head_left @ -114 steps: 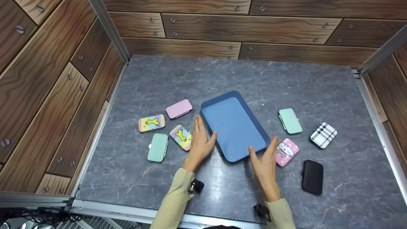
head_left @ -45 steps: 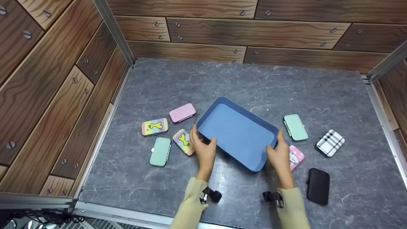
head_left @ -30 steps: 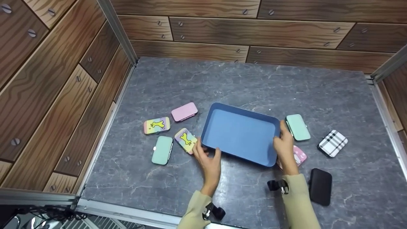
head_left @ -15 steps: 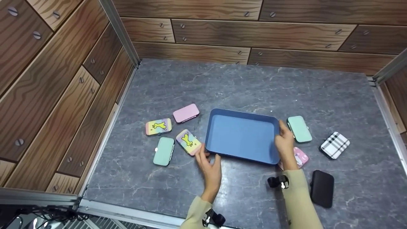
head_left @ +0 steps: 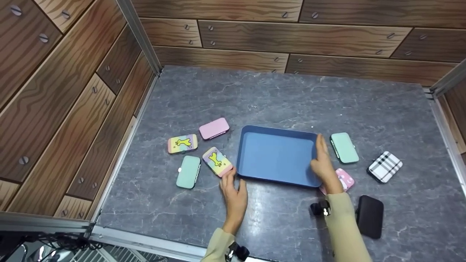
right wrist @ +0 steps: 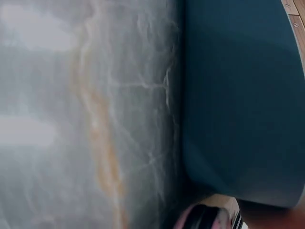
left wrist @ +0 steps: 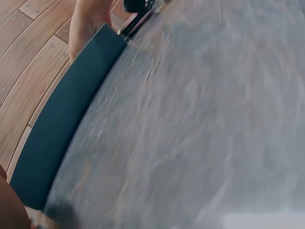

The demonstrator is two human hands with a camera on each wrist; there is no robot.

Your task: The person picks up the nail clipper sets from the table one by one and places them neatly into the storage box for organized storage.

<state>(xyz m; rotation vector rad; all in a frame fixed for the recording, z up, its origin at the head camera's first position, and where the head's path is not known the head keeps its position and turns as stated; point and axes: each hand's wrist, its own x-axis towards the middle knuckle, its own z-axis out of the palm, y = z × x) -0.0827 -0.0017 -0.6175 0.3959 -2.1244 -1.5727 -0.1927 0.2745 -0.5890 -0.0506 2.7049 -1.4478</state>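
Note:
A blue rectangular tray (head_left: 276,156) sits on the grey marbled table, its long sides running left to right. My right hand (head_left: 325,166) lies against the tray's right short side, fingers straight along the wall. Near the tray's front left corner is my left hand (head_left: 235,198), fingers loosely bent and holding nothing. Its fingertips reach the lower end of a giraffe-print case (head_left: 217,161). Partly under my right wrist in the head view is a pink patterned case (head_left: 345,178). The tray's outer wall (left wrist: 66,114) crosses the left wrist view.
Left of the tray lie a pink case (head_left: 214,128), another giraffe-print case (head_left: 182,143) and a mint case (head_left: 188,172). To its right are a second mint case (head_left: 344,147), a plaid case (head_left: 385,166) and a black case (head_left: 370,217). Wood-patterned panels (head_left: 247,36) border the table.
The tray has turned from a slant to nearly straight across. My left hand has come off it, back toward me; my right hand has moved to its right side, fingers now straighter.

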